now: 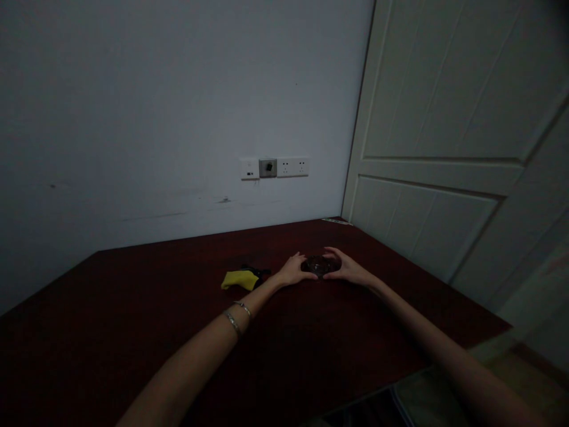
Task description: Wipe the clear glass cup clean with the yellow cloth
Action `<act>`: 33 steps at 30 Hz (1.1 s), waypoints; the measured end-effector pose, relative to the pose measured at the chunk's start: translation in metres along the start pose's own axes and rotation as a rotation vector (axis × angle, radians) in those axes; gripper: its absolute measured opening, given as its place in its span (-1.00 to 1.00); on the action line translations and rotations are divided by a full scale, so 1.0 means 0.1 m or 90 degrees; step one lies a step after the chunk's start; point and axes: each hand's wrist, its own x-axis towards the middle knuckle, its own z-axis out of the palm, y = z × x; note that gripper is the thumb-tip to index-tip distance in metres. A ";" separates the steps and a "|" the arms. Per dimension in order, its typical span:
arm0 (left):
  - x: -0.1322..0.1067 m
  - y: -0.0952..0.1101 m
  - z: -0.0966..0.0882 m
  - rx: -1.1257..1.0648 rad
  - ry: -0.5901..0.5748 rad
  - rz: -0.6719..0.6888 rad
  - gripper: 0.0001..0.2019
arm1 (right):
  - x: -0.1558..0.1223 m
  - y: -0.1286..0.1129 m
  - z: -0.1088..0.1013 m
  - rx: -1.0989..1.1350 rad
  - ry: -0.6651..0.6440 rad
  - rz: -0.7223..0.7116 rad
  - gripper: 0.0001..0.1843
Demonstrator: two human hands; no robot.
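Note:
Both my arms reach far across a dark red table [133, 332]. My left hand [294, 270] and my right hand [344, 267] close around a small dark object [319, 264] that rests on the tabletop between them. Fingers of each hand curl onto its sides. The object is too dim to name. Two thin bracelets [237, 314] sit on my left wrist. A yellow cloth-like item [240, 279] with a dark part behind it lies just left of my left hand.
A pale wall stands behind the table with a row of sockets [274, 168]. A white panelled door [453, 148] closes off the right side. The table's near right corner [504, 325] drops to the floor.

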 end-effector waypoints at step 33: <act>-3.39 -1.67 -2.53 0.116 0.133 -0.299 -0.27 | 1.30 -1.77 3.91 0.038 -0.143 -0.223 -0.01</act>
